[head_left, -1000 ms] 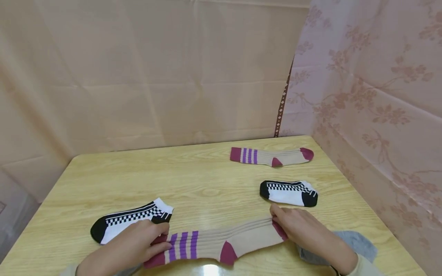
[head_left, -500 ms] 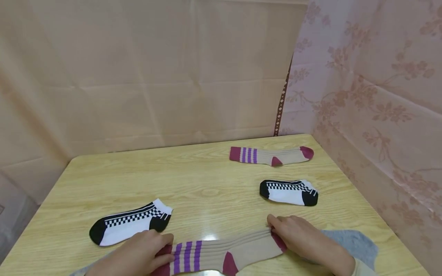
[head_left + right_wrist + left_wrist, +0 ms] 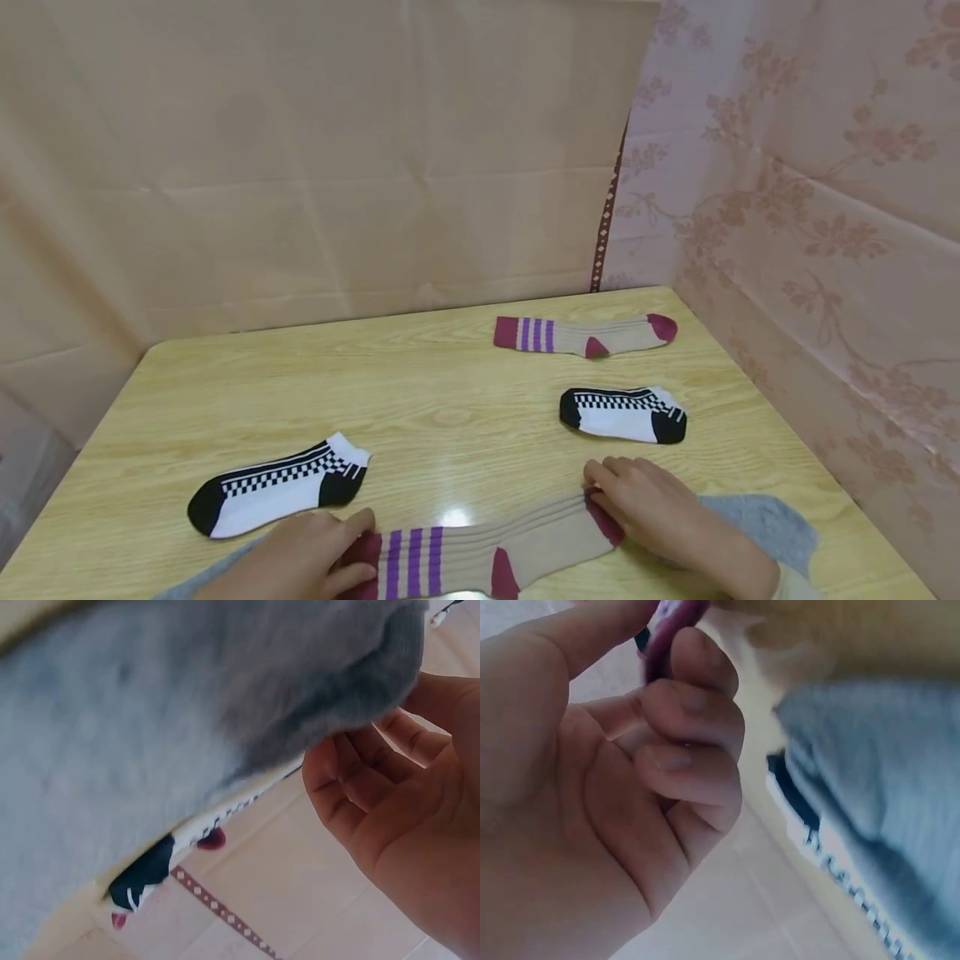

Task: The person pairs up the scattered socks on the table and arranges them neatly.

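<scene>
Striped sock (image 3: pixel 468 558) in both grips (image 3: pixel 318 546) (image 3: pixel 652 504)

2 beige striped socks (image 3: pixel 468 550) (image 3: pixel 572 338), 2 black-and-white checkered socks (image 3: pixel 277 497) (image 3: pixel 622 419), 2 grey socks (image 3: pixel 757 525) (image 3: pixel 204 577), 1 table (image 3: pixel 420 392).

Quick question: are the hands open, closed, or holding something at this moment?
Left hand: holding the near purple-striped sock by its cuff.
Right hand: holding that sock's toe end.
</scene>
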Demonstrator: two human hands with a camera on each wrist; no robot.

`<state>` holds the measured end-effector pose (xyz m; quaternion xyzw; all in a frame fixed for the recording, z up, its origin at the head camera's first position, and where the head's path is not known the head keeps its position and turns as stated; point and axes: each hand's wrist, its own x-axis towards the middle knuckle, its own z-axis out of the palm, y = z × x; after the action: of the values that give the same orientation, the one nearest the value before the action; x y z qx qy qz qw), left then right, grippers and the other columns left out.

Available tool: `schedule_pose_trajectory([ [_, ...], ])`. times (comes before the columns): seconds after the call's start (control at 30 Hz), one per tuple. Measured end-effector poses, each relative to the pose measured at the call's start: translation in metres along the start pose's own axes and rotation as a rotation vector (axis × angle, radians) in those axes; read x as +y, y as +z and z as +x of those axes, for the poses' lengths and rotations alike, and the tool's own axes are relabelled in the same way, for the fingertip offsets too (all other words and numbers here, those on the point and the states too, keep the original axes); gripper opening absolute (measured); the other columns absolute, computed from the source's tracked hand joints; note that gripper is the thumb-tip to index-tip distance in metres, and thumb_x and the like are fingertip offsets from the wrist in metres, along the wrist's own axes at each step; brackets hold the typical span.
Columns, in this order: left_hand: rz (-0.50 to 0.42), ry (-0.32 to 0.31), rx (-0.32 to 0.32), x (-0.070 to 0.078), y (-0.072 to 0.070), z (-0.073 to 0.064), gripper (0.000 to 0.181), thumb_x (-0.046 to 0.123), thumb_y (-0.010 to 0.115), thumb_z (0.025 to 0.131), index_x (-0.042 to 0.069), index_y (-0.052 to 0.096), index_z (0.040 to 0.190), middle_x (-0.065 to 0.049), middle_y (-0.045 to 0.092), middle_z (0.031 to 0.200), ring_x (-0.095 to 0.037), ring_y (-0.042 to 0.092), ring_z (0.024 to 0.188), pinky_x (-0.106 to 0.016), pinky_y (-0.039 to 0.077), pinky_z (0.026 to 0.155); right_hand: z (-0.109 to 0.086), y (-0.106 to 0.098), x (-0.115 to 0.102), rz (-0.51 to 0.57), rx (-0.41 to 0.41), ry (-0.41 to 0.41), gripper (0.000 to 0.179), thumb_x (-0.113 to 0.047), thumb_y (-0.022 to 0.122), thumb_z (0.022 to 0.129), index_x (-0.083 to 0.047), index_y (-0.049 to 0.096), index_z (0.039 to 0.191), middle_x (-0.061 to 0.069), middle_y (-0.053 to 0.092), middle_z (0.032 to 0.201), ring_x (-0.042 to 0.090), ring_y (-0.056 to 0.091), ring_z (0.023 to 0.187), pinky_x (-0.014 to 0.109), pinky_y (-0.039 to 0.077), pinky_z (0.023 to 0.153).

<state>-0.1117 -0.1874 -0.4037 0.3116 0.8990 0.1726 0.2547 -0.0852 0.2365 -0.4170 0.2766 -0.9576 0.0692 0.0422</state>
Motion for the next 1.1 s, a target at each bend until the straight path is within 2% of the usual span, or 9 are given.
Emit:
schedule_pose_trajectory([
  [0.17, 0.011, -0.047, 0.054, -0.001, -0.011, -0.006, 0.037, 0.053, 0.06, 0.094, 0.024, 0.06, 0.115, 0.019, 0.055, 0.075, -0.003, 0.048, 0.064, -0.025, 0.043, 0.06, 0.0, -0.01, 0.008, -0.017, 0.096, 0.02, 0.012, -0.02, 0.072, 0.092, -0.017, 0.061, 0.092, -0.013, 0.05, 0.074, 0.002, 0.046, 0.062, 0.025, 0.046, 0.057],
  [0.33, 0.108, 0.02, 0.16, 0.003, -0.024, -0.002, 0.036, 0.05, 0.058, 0.097, 0.019, 0.061, 0.114, 0.017, 0.047, 0.067, -0.001, 0.044, 0.06, -0.025, 0.04, 0.058, 0.0, -0.023, 0.019, -0.032, 0.112, 0.046, 0.012, -0.021, 0.072, 0.092, -0.014, 0.064, 0.098, -0.01, 0.057, 0.08, 0.004, 0.052, 0.069, 0.029, 0.051, 0.063],
  [0.37, 0.117, 0.033, 0.17, 0.004, -0.028, 0.001, 0.035, 0.049, 0.058, 0.097, 0.018, 0.062, 0.114, 0.017, 0.046, 0.065, 0.0, 0.043, 0.059, -0.025, 0.039, 0.057, 0.0, -0.025, 0.021, -0.036, 0.125, 0.046, 0.013, -0.02, 0.073, 0.091, -0.013, 0.064, 0.099, -0.01, 0.057, 0.079, 0.004, 0.053, 0.069, 0.029, 0.051, 0.062],
  [0.6, 0.169, 0.236, 0.257, 0.009, -0.053, 0.03, 0.024, 0.032, 0.061, 0.1, 0.011, 0.061, 0.111, 0.018, 0.043, 0.058, 0.003, 0.038, 0.049, -0.021, 0.038, 0.048, 0.004, -0.038, 0.043, -0.059, 0.228, 0.053, 0.016, -0.011, 0.074, 0.088, -0.009, 0.064, 0.101, -0.005, 0.059, 0.081, 0.009, 0.055, 0.069, 0.033, 0.052, 0.063],
  [0.77, 0.204, 0.28, 0.301, 0.011, -0.068, 0.05, 0.022, 0.03, 0.062, 0.1, 0.011, 0.062, 0.111, 0.016, 0.044, 0.059, 0.002, 0.039, 0.048, -0.02, 0.039, 0.048, 0.005, -0.044, 0.058, -0.067, 0.267, 0.073, 0.022, -0.007, 0.077, 0.084, -0.009, 0.064, 0.101, -0.007, 0.054, 0.077, 0.006, 0.046, 0.064, 0.029, 0.047, 0.059],
  [0.87, 0.228, 0.313, 0.332, 0.01, -0.075, 0.062, 0.02, 0.026, 0.064, 0.099, 0.011, 0.061, 0.112, 0.015, 0.046, 0.064, 0.001, 0.04, 0.051, -0.02, 0.039, 0.049, 0.005, -0.044, 0.065, -0.077, 0.268, 0.086, 0.023, -0.007, 0.078, 0.084, -0.009, 0.064, 0.102, -0.007, 0.054, 0.076, 0.007, 0.046, 0.064, 0.029, 0.047, 0.058],
  [1.1, 0.264, 0.318, 0.359, 0.007, -0.085, 0.089, 0.024, 0.025, 0.066, 0.098, 0.01, 0.061, 0.116, 0.01, 0.056, 0.075, -0.001, 0.047, 0.058, -0.021, 0.044, 0.054, 0.007, -0.046, 0.076, -0.091, 0.283, 0.103, 0.02, -0.006, 0.075, 0.086, -0.009, 0.062, 0.101, -0.008, 0.047, 0.07, 0.006, 0.041, 0.061, 0.026, 0.042, 0.054],
])
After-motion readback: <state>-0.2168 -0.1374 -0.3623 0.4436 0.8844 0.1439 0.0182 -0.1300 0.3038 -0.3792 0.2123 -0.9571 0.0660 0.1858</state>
